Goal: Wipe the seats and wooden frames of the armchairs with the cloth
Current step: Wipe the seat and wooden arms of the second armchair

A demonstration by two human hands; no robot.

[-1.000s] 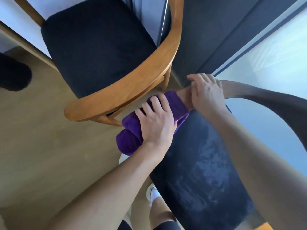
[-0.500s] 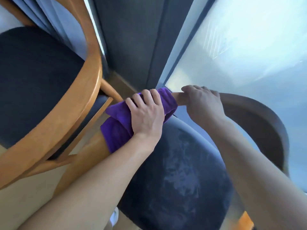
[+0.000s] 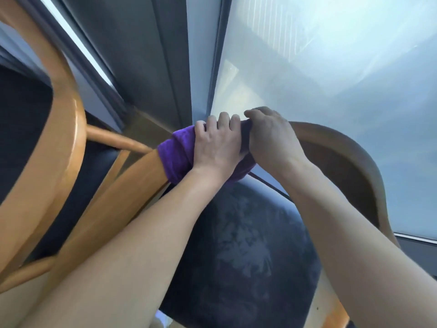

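Observation:
A purple cloth (image 3: 175,157) is wrapped over the curved wooden frame (image 3: 132,185) of the near armchair, where the armrest bends into the backrest. My left hand (image 3: 217,145) presses down on the cloth and grips it. My right hand (image 3: 272,136) grips the same frame just to the right, touching the cloth's edge. The dark seat cushion (image 3: 248,252) lies below my forearms, with pale smudges on it. The backrest (image 3: 350,166) curves away to the right.
A second armchair stands at the left, its wooden frame (image 3: 63,129) close beside the near chair and its dark seat (image 3: 21,119) behind it. A frosted glass pane (image 3: 331,67) and a grey window post (image 3: 153,55) rise directly behind.
My left hand has slid the cloth up along the frame until it meets my right hand. The view has tilted up and swung right, toward the window.

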